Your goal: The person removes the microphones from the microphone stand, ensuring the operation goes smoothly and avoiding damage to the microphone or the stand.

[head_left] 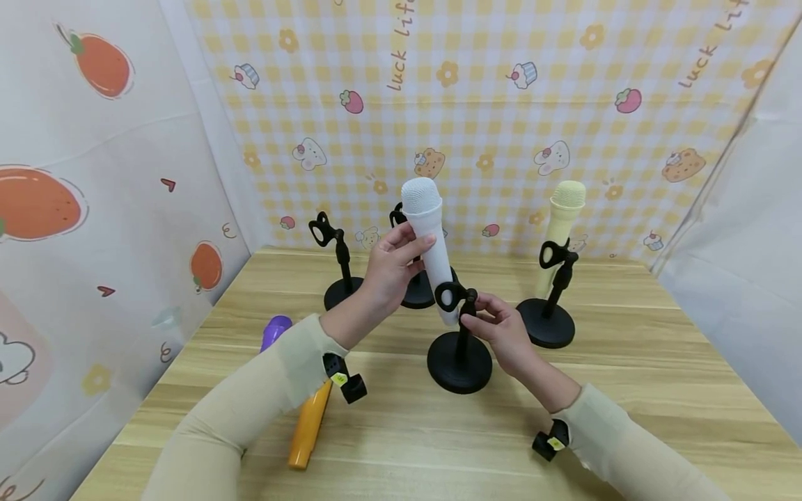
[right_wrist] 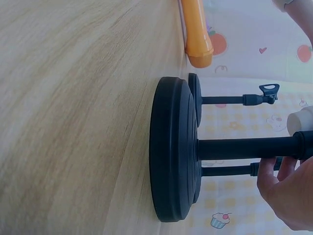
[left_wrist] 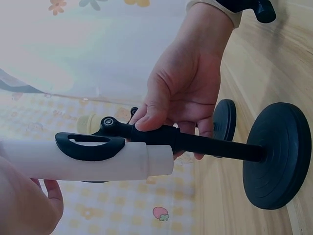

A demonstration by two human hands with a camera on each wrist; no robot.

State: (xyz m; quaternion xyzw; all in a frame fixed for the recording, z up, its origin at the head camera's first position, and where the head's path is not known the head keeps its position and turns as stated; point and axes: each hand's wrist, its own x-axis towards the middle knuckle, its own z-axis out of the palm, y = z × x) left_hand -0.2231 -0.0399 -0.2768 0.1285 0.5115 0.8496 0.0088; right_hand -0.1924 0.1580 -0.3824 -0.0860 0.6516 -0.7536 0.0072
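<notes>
My left hand (head_left: 391,268) grips a white microphone (head_left: 436,261) around its upper body, the mesh head up and the handle slanting down to the right. The microphone's lower end passes through the black clip (left_wrist: 90,147) of a microphone stand (head_left: 460,365). That stand is upright on the table, its round base flat on the wood. With thumb and fingers, my right hand (head_left: 501,327) pinches the stand's post just below the clip joint. In the left wrist view the handle's end (left_wrist: 160,160) sticks out past the clip, alongside the post.
Two black stands (head_left: 343,261) (head_left: 418,296) are behind the left hand. At the right, a pale yellow microphone (head_left: 564,216) is upright by another stand (head_left: 551,323). A purple microphone (head_left: 276,330) and an orange microphone (head_left: 310,428) lie partly under the left forearm. Patterned cloth hangs behind the table.
</notes>
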